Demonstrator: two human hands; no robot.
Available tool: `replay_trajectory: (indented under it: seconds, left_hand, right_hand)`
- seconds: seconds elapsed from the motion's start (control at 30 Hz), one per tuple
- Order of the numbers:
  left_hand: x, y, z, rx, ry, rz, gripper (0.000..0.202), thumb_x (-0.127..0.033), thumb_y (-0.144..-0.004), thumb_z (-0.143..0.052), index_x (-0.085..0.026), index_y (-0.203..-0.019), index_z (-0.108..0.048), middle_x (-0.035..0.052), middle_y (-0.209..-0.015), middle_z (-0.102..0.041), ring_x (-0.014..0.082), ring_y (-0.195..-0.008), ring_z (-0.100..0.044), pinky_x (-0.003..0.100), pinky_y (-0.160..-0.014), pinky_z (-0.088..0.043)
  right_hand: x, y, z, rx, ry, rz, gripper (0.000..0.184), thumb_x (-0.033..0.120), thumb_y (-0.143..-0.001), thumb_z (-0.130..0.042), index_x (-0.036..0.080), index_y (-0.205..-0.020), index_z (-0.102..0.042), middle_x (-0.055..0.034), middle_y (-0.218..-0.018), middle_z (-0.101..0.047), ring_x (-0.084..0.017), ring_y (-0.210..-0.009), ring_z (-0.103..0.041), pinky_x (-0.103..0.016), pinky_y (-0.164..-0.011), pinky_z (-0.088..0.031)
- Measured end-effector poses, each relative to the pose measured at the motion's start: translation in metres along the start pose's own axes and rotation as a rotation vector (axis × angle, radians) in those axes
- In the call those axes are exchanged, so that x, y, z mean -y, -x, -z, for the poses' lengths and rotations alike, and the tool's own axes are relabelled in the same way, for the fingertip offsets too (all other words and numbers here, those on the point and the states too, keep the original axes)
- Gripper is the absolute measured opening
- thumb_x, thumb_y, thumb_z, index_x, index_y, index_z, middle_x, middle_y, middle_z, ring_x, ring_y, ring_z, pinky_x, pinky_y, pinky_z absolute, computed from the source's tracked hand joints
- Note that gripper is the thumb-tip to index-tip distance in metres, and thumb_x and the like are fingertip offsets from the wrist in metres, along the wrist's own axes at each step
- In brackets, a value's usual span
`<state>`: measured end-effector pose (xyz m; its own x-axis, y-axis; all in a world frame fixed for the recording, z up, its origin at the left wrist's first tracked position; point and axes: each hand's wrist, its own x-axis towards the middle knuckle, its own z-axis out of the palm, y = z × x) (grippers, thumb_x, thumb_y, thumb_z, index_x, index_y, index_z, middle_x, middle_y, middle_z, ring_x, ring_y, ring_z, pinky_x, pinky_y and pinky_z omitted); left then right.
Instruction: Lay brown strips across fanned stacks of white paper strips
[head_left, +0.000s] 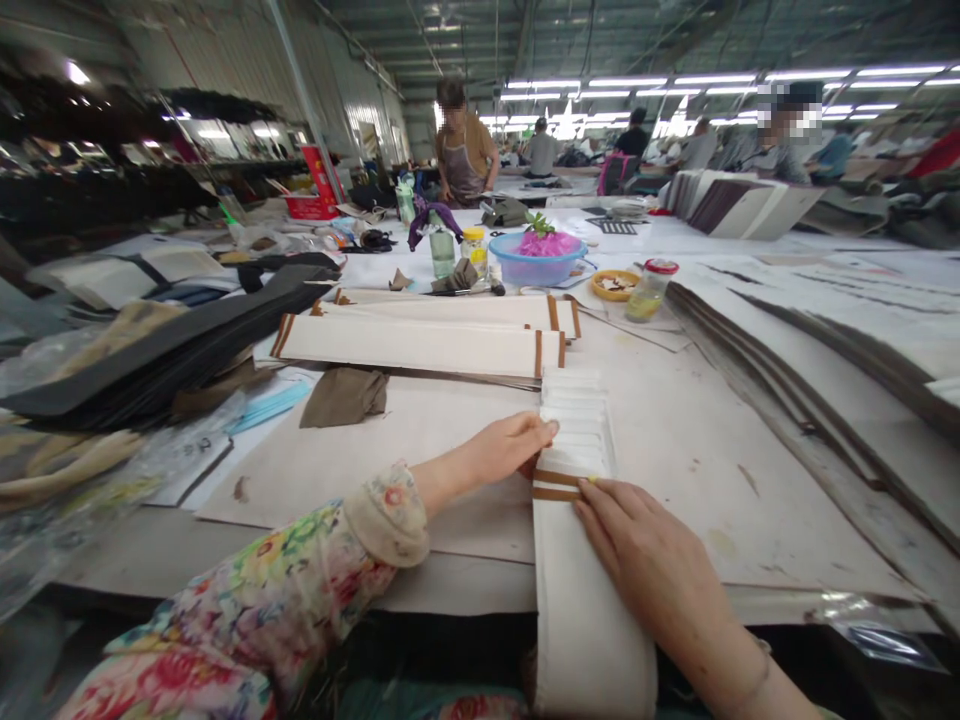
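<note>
A long white strip of fabric (585,600) with two brown bands runs over the table's front edge toward me. Its banded end lies against a ribbed white piece (577,420) that looks like several overlapped strip ends. My left hand (510,447) is closed on the left edge of the ribbed piece, thumb on top, other fingers partly hidden. My right hand (652,560) rests palm down on the right side of the strip, its thumb and forefinger pressed together at the brown bands. Beyond them lie more white strips with brown bands (420,343), stacked crosswise.
A brown cloth scrap (345,397) lies left. Dark sheets (172,340) are piled at far left, layered sheets (825,350) at right. Behind stand a blue basin (536,262), a lidded jar (652,290) and a bottle (442,250). A person (465,150) stands across the table.
</note>
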<state>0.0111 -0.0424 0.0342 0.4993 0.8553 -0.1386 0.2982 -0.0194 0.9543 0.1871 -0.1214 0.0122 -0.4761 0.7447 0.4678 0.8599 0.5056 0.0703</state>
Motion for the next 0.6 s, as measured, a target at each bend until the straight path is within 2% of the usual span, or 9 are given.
replay_trajectory:
  seconds: [0.07,0.13,0.23,0.33,0.47,0.6]
  left_hand:
    - [-0.005,-0.006,0.001,0.034,0.058,0.069,0.036,-0.050,-0.082,-0.035,-0.016,-0.089,-0.046,-0.0014,-0.070,-0.050,0.0101,-0.060,-0.048,0.022,-0.056,-0.040]
    - [-0.009,-0.015,0.001,0.101,-0.043,0.064,0.034,-0.044,-0.080,-0.045,-0.016,-0.100,-0.047,-0.0024,-0.070,-0.051,0.0091,-0.059,-0.046,0.021,-0.056,-0.039]
    - [-0.015,-0.030,-0.003,0.269,-0.213,0.011,0.038,-0.023,-0.074,-0.054,-0.015,-0.110,-0.046,-0.0025,-0.072,-0.055,0.0078,-0.058,-0.046,0.020,-0.058,-0.038]
    - [-0.021,-0.042,-0.011,0.385,-0.266,-0.024,0.048,-0.006,-0.068,-0.050,-0.012,-0.115,-0.043,0.0038,-0.092,-0.059,0.0090,-0.071,-0.052,0.021,-0.069,-0.042]
    - [-0.022,-0.049,-0.019,0.363,-0.450,-0.095,0.053,-0.002,-0.062,-0.052,-0.011,-0.114,-0.048,0.0078,-0.104,-0.059,0.0134,-0.085,-0.054,0.024,-0.077,-0.042]
    - [-0.019,-0.049,-0.020,0.308,-0.597,-0.109,0.037,-0.009,-0.061,-0.055,-0.014,-0.097,-0.058,0.0027,-0.091,-0.063,0.0144,-0.077,-0.056,0.023,-0.070,-0.044]
  right_hand:
    - [0.001,0.002,-0.001,-0.006,-0.015,-0.018,0.033,0.025,-0.091,-0.030,0.010,-0.099,-0.059,-0.0124,-0.092,-0.063,-0.022,-0.084,-0.058,-0.035,-0.072,-0.049]
    - [0.001,0.004,-0.002,-0.010,-0.032,-0.043,0.032,0.025,-0.091,-0.032,0.010,-0.101,-0.058,-0.0132,-0.095,-0.062,-0.022,-0.086,-0.058,-0.035,-0.073,-0.049]
    - [0.003,0.005,-0.002,-0.004,-0.054,-0.084,0.030,0.026,-0.090,-0.034,0.012,-0.103,-0.057,-0.0124,-0.097,-0.062,-0.022,-0.088,-0.058,-0.036,-0.075,-0.048]
    - [0.005,0.004,0.000,0.014,-0.081,-0.116,0.028,0.026,-0.090,-0.034,0.015,-0.103,-0.057,-0.0109,-0.095,-0.062,-0.021,-0.087,-0.058,-0.035,-0.075,-0.048]
    - [0.006,0.002,0.001,0.039,-0.111,-0.136,0.027,0.024,-0.090,-0.034,0.015,-0.101,-0.057,-0.0109,-0.094,-0.061,-0.021,-0.086,-0.058,-0.036,-0.075,-0.049]
    - [0.006,0.002,0.000,0.042,-0.134,-0.161,0.025,0.022,-0.089,-0.036,0.015,-0.098,-0.058,-0.0105,-0.094,-0.061,-0.021,-0.085,-0.057,-0.036,-0.074,-0.049]
